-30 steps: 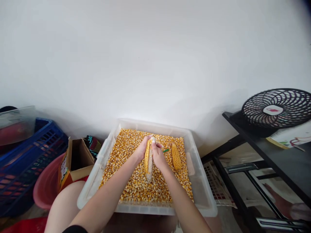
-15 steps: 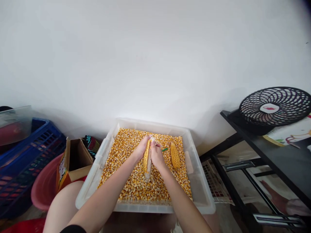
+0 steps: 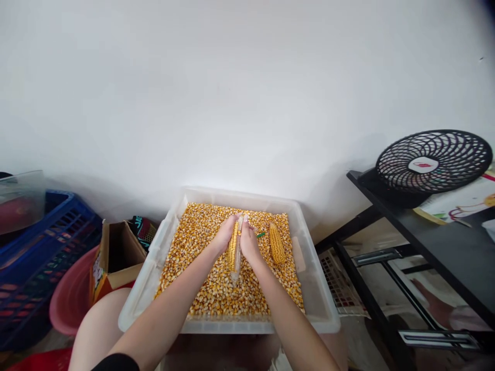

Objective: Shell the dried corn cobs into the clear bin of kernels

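Observation:
Both hands grip one partly stripped corn cob [image 3: 234,252] above a bed of loose kernels [image 3: 201,242]. Yellow kernels still cover its left side, while the right side and lower end show bare pale cob. My left hand [image 3: 225,234] closes around the upper left of the cob. On the other side, my right hand [image 3: 248,239] is closed against the upper right, thumb near the top end. A full ear of corn [image 3: 277,245] lies on the kernels to the right. Between it and my right hand, a small green piece [image 3: 261,235] pokes out, partly hidden.
The kernels fill a translucent plastic bin [image 3: 320,304] against a white wall. At left are an open cardboard box [image 3: 127,275], a pink basin [image 3: 69,293] and a blue crate [image 3: 23,263]. A black fan [image 3: 433,162] stands on a dark table [image 3: 456,257] at right.
The view has shifted slightly. Both hands keep hold of the cob at its upper part, with the right thumb a little changed in position.

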Demonstrator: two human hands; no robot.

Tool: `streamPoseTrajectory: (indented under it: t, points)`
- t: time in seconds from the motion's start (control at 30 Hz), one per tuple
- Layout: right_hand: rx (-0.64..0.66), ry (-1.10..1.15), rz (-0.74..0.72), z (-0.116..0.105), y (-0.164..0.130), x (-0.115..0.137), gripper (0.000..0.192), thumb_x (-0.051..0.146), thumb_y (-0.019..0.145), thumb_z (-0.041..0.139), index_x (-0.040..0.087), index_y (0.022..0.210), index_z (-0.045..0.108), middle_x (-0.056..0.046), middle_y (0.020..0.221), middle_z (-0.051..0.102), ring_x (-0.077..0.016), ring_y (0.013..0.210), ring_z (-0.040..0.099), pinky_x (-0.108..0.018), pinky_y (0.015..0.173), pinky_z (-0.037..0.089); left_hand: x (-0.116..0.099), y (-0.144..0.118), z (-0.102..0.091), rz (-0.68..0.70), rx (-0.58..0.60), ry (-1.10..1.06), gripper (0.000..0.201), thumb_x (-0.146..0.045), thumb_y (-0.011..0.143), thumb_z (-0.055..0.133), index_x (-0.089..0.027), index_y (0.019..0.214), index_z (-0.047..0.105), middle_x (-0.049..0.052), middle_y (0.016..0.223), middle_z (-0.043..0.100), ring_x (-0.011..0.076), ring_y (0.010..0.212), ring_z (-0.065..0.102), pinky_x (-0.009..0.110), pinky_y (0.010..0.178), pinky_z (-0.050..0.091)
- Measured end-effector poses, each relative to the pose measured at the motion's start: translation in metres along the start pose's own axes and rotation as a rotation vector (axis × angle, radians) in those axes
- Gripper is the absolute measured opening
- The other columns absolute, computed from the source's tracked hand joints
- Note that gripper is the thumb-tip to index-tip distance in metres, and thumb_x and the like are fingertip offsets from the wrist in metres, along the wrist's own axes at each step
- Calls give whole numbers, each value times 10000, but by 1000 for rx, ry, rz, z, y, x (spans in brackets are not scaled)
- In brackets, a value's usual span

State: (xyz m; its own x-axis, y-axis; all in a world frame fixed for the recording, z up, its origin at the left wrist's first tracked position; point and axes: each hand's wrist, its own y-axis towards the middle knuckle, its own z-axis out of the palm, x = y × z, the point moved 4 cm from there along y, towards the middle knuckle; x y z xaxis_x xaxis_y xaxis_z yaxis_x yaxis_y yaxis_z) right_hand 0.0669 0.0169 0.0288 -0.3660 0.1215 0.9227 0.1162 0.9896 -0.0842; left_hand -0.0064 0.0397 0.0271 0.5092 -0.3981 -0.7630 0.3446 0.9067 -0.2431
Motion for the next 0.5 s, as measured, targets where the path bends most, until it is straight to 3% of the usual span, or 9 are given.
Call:
streamPoseTrajectory:
  t: [0.17, 0.33, 0.43, 0.5]
  points:
    - [211, 21, -92, 10, -5, 5, 671, 667, 782, 260, 127, 849, 653, -88, 737, 647, -183, 701, 602, -246, 629, 428, -8, -1, -2, -81, -37, -111, 314, -390, 713, 446, -135, 764, 622, 65, 613, 662, 215, 644, 635, 290, 653, 484]
    - [133, 7, -78, 8, -5, 3, 706, 645, 811, 169, 129, 864, 649, -104, 765, 649, -194, 747, 607, -259, 658, 438, -7, 1, -9, -135, -49, -159, 331, -412, 717, 435, -132, 734, 610, 86, 631, 671, 230, 676, 642, 309, 675, 495]
    - [174, 72, -54, 9, -5, 4, 690, 638, 816, 167, 133, 875, 633, -90, 747, 643, -180, 727, 603, -253, 633, 448, -13, 4, -13, -67, -64, -187, 298, -393, 716, 454, -133, 715, 599, 86, 644, 674, 225, 713, 644, 309, 708, 497]
    - [279, 120, -41, 12, -8, 6, 630, 631, 814, 224, 143, 949, 598, -64, 734, 636, -152, 647, 593, -242, 582, 455, -23, 6, -20, 24, -111, -234, 278, -379, 718, 457, -134, 691, 587, 89, 644, 670, 220, 729, 645, 311, 732, 495]
